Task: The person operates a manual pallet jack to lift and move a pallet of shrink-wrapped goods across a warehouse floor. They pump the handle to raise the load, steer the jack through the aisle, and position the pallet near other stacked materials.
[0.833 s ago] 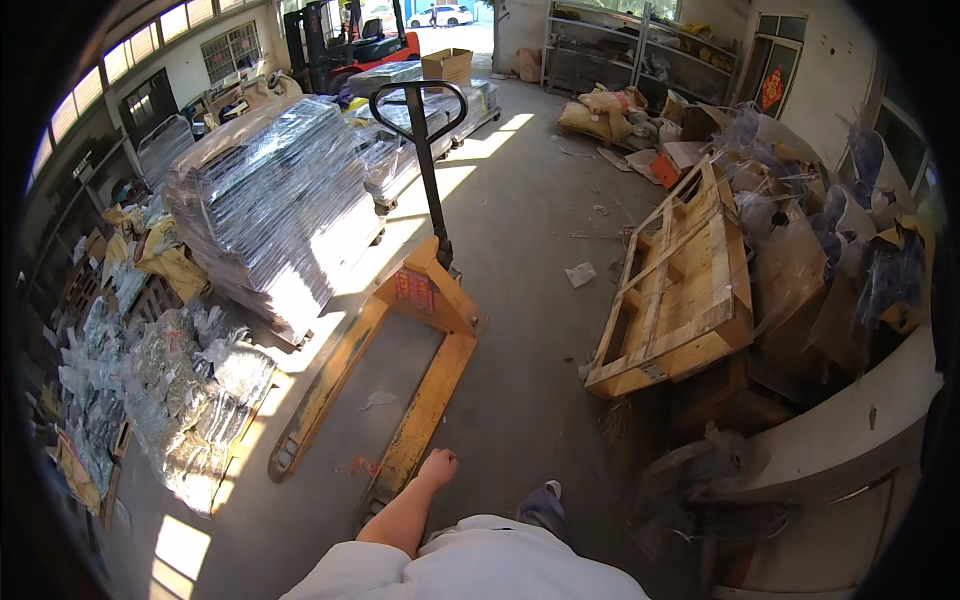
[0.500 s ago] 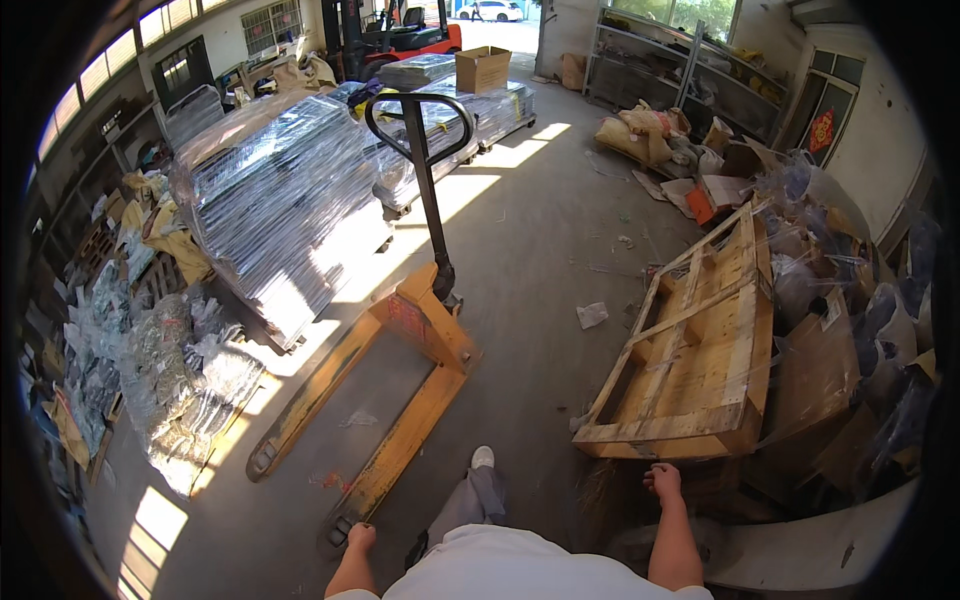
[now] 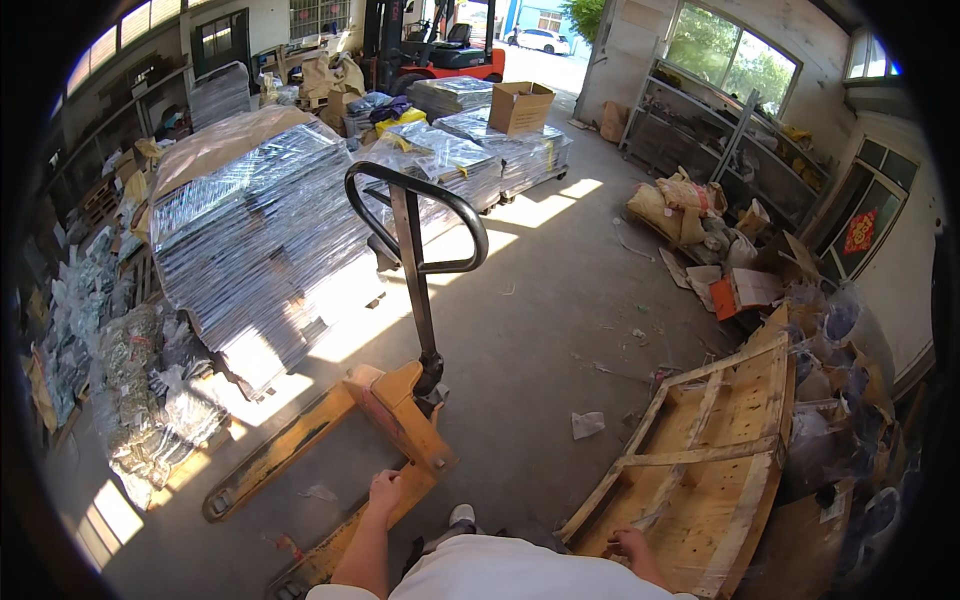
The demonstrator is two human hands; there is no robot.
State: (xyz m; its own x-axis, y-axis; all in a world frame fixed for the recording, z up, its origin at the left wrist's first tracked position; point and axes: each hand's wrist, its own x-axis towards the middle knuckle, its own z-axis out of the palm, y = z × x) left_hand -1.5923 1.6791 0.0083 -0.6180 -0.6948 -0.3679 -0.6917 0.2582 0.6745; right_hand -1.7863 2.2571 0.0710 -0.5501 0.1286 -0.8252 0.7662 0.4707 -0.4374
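Note:
My left hand (image 3: 386,490) is raised over the near part of a yellow pallet jack (image 3: 415,425), its fingers curled in with nothing in them. The jack's black loop handle (image 3: 478,235) stands upright ahead of me, apart from both hands. Its two forks (image 3: 285,450) reach back toward my left side. My right hand (image 3: 628,545) hangs low in front of a wooden pallet (image 3: 700,460), empty, with loosely bent fingers a little apart. I cannot tell whether that hand touches the wood. The pallet leans against a heap of scrap.
Film-wrapped stacks (image 3: 260,250) line the left side, with a cardboard box (image 3: 520,108) on a farther one. A red forklift (image 3: 450,60) stands by the far doorway. Sacks (image 3: 675,205), metal shelves (image 3: 700,130) and plastic-bag scrap (image 3: 850,330) fill the right side. Paper (image 3: 588,425) lies on the floor.
I have moved forward, so the jack's handle and the wooden pallet are nearer. My left hand has swung forward and up, while my right hand has dropped back lower in view.

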